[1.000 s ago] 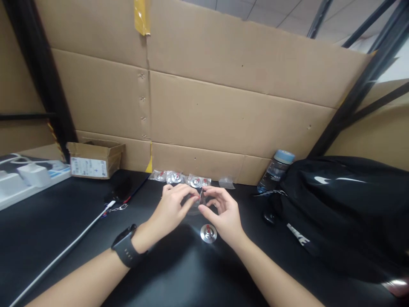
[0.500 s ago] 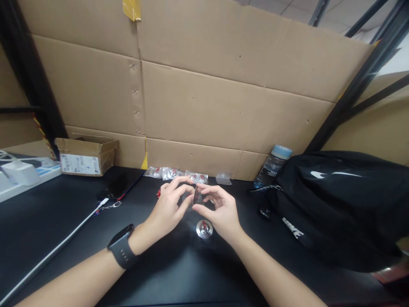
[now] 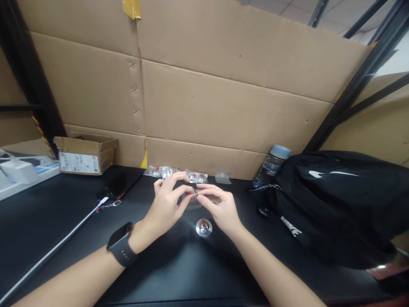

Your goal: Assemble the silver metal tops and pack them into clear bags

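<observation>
A thin round metal piece (image 3: pixel 194 194) is held up edge-on between my two hands. My left hand (image 3: pixel 171 200) pinches it from the left with thumb and fingertips. From the other side, the fingertips of my right hand (image 3: pixel 222 209) close on the same piece. Just below them on the black table lies a silver disc (image 3: pixel 203 230) with a small red part (image 3: pixel 203 222) on its middle. Behind my fingers is something clear with red in it, mostly hidden. A dark watch (image 3: pixel 121 244) is on my left wrist.
Clear bags (image 3: pixel 196 177) with silver-and-red discs line the cardboard wall (image 3: pixel 191 106). At left are an open carton (image 3: pixel 84 155), a phone (image 3: pixel 116 185) on a white cable (image 3: pixel 57 247) and a power strip (image 3: pixel 41 175). A bottle (image 3: pixel 271 166) and black bag (image 3: pixel 335 209) stand right.
The thin round piece has turned from a slanted view to nearly edge-on. My right fingers have straightened and moved in closer to it. The silver disc stays on the table.
</observation>
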`<control>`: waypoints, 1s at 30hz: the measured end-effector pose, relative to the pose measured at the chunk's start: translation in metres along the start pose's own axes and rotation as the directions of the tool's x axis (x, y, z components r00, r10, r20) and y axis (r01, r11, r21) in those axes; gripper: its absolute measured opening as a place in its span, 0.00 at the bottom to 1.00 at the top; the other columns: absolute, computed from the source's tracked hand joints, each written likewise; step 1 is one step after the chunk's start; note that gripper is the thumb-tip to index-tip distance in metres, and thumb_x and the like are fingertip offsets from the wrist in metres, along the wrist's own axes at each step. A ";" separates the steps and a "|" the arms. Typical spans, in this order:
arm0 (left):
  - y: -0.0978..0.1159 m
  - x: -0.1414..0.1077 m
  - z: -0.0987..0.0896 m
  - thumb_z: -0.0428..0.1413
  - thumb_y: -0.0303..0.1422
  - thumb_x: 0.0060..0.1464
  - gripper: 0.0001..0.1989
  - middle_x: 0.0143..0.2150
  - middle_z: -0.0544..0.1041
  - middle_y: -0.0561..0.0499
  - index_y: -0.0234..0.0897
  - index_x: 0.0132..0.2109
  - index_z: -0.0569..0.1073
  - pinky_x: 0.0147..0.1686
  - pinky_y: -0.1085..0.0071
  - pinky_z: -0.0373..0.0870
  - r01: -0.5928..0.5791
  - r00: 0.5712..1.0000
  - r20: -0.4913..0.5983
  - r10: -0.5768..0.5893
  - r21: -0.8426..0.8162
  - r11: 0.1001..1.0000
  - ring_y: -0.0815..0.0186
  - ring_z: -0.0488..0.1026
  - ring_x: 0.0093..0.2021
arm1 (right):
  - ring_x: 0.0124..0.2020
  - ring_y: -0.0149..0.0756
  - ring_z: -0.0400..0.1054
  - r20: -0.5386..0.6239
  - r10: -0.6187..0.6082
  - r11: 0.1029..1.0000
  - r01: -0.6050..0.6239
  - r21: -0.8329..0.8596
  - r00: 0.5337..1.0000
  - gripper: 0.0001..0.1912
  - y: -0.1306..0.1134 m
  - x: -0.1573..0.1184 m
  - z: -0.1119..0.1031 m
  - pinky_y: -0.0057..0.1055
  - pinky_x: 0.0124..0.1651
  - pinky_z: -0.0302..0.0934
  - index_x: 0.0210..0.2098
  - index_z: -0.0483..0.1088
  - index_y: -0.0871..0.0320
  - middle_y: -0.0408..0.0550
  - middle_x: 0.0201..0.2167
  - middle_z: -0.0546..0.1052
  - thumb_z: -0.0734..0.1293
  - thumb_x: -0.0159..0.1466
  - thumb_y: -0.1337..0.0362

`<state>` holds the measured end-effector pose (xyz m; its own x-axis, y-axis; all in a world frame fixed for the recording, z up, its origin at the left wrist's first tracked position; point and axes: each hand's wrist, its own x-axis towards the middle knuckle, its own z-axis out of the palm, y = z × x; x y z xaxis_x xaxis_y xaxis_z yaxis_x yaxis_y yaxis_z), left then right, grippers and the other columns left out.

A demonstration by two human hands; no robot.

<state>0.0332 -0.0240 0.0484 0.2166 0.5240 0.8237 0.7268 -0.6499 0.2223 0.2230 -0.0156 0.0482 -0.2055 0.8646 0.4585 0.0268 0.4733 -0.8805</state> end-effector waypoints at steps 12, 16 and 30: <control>0.002 -0.001 0.001 0.55 0.31 0.64 0.07 0.52 0.75 0.46 0.43 0.39 0.78 0.51 0.57 0.53 -0.005 1.000 0.003 0.005 -0.004 1.000 0.55 0.69 0.59 | 0.47 0.40 0.74 0.026 -0.149 0.949 0.151 -0.277 0.988 0.04 -0.006 0.000 -0.005 0.34 0.48 0.70 0.34 0.81 0.53 0.50 0.46 0.78 0.72 0.63 0.63; 0.002 0.000 0.000 0.56 0.32 0.64 0.07 0.51 0.75 0.46 0.43 0.39 0.79 0.51 0.57 0.53 -0.015 1.000 0.005 0.015 0.008 1.000 0.54 0.69 0.59 | 0.46 0.40 0.74 0.032 -0.208 0.927 0.207 -0.313 0.978 0.05 -0.006 0.000 -0.003 0.35 0.50 0.69 0.34 0.81 0.53 0.50 0.45 0.78 0.71 0.63 0.65; 0.004 0.004 -0.007 0.53 0.34 0.66 0.07 0.51 0.75 0.48 0.43 0.42 0.77 0.54 0.56 0.54 0.007 0.994 0.111 -0.001 -0.053 0.999 0.55 0.69 0.58 | 0.43 0.38 0.72 0.027 -0.312 0.860 0.295 -0.418 0.950 0.03 -0.009 0.000 -0.003 0.35 0.50 0.67 0.29 0.75 0.55 0.49 0.44 0.74 0.69 0.57 0.70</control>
<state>0.0321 -0.0283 0.0558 0.2866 0.5829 0.7603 0.6925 -0.6744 0.2560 0.2257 -0.0195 0.0569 -0.2297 0.6687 0.7072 0.3711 0.7319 -0.5715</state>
